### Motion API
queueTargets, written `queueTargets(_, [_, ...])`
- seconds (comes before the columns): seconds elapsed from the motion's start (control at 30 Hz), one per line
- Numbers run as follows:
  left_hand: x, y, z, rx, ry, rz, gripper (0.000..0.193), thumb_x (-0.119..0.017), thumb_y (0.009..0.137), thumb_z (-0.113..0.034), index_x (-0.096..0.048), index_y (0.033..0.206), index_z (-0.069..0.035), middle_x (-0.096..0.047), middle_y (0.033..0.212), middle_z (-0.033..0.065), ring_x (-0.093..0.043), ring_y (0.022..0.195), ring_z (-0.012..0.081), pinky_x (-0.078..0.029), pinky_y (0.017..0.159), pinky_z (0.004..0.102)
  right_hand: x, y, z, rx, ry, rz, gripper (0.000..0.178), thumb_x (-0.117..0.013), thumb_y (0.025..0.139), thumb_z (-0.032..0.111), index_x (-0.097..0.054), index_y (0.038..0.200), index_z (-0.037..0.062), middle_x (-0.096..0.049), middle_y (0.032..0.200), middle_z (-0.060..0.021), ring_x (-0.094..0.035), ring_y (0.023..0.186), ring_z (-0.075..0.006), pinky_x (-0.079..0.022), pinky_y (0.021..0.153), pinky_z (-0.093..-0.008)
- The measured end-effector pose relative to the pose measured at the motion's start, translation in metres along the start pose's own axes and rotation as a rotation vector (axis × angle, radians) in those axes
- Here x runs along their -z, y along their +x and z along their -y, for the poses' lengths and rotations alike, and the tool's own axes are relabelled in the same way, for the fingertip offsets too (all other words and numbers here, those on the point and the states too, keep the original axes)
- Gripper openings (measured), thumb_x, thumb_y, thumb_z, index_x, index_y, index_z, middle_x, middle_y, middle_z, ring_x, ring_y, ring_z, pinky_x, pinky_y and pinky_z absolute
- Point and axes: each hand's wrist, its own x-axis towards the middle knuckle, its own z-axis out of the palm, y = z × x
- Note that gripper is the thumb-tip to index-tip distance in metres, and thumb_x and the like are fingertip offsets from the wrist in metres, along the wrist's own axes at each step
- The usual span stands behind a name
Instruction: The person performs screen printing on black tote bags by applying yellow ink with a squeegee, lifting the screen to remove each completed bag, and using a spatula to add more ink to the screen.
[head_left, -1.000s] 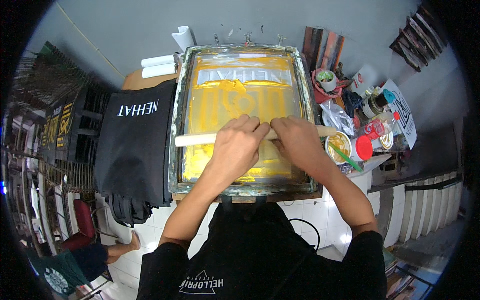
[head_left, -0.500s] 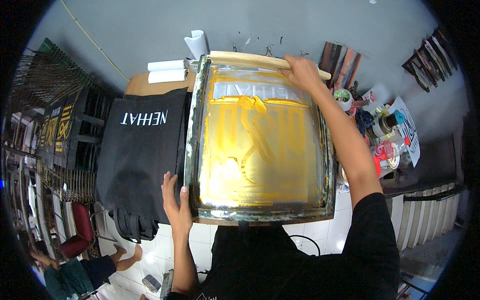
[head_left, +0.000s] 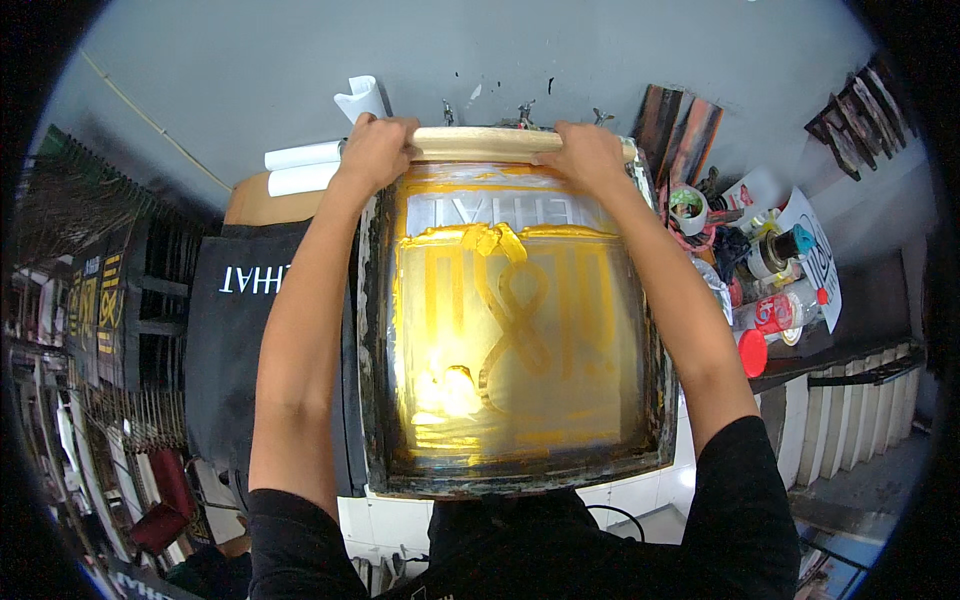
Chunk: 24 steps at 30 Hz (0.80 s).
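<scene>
A screen-printing frame [head_left: 664,400] lies in front of me, its mesh covered with a film of gold-yellow ink and a dark border all around. Across its far end rests a pale wooden squeegee [head_left: 475,144]. My left hand [head_left: 378,152] grips the squeegee's left part, with the fingers curled over it. Toward its other end, my right hand [head_left: 590,155] is closed on the same wood. A thick ridge of gold ink [head_left: 492,240] runs across the mesh on the near side of the squeegee. Line patterns and pale lettering show through the mesh.
Black fabric bags [head_left: 225,350] with white print lie left of the frame, beside paper rolls [head_left: 305,178]. At right stand a plastic bottle [head_left: 790,308], a tape roll [head_left: 688,208] and jars. Stained wooden squeegees [head_left: 675,140] lean at the grey wall.
My left hand has gone from the frame's near left side up to the squeegee and closed on it. My right hand stays on the squeegee. The view has shifted a little.
</scene>
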Motion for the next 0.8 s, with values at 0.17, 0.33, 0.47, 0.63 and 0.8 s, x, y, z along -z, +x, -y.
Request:
queueTargets(0.17, [-0.012,-0.007,-0.003,0.013,-0.155,-0.132,0.027,-0.074,0.081,-0.023,-0.067,0.099,-0.004,-0.069,0.081,0.0204,-0.067,0.084,0.0398,-0.05,0.082,0.0492,-0.004,0.011,-0.02,0.114,-0.059,-0.013,0.061,-0.071,0.072,0.069,-0.075,0.095,0.0131,-0.073,0.082,-0.0146,-0.071,0.082,-0.035,-0.055,0.073,-0.0474])
queueTargets(0.33, [-0.009,-0.051,-0.015,0.065,-0.139,-0.153,0.026,-0.074,0.081,-0.023,-0.066,0.096,-0.003,-0.068,0.077,0.0212,-0.067,0.077,0.0416,-0.053,0.073,0.0509,-0.002,0.015,-0.016,0.223,-0.077,0.023,0.07,-0.072,0.063,0.077,-0.076,0.092,0.0137,-0.072,0.079,-0.0144,-0.07,0.08,-0.0351,-0.055,0.071,-0.0481])
queueTargets(0.47, [-0.008,-0.091,-0.049,0.093,-0.229,-0.112,0.03,-0.074,0.084,-0.029,-0.067,0.099,-0.004,-0.068,0.082,0.0216,-0.067,0.08,0.0414,-0.052,0.075,0.0499,0.003,-0.018,-0.025,0.238,-0.075,0.107,0.069,-0.073,0.061,0.077,-0.076,0.088,0.0136,-0.072,0.081,-0.0137,-0.07,0.081,-0.0343,-0.054,0.069,-0.0479])
queueTargets(0.63, [-0.003,-0.117,-0.078,-0.083,-0.168,-0.142,0.022,-0.074,0.081,-0.019,-0.069,0.097,-0.005,-0.07,0.085,0.0155,-0.066,0.083,0.0365,-0.048,0.085,0.0434,0.002,-0.077,-0.037,0.257,0.018,-0.011,0.058,-0.077,0.066,0.066,-0.073,0.083,0.0099,-0.072,0.083,-0.0132,-0.07,0.08,-0.0328,-0.053,0.07,-0.0459])
queueTargets(0.8, [-0.002,-0.046,-0.053,-0.11,-0.023,-0.259,0.033,-0.073,0.079,-0.012,-0.067,0.11,-0.006,-0.071,0.099,0.0146,-0.066,0.097,0.0333,-0.044,0.093,0.0447,-0.015,-0.046,-0.055,0.206,0.043,-0.336,0.051,-0.08,0.069,0.054,-0.071,0.084,0.0068,-0.071,0.082,-0.0131,-0.07,0.079,-0.0317,-0.054,0.071,-0.0448])
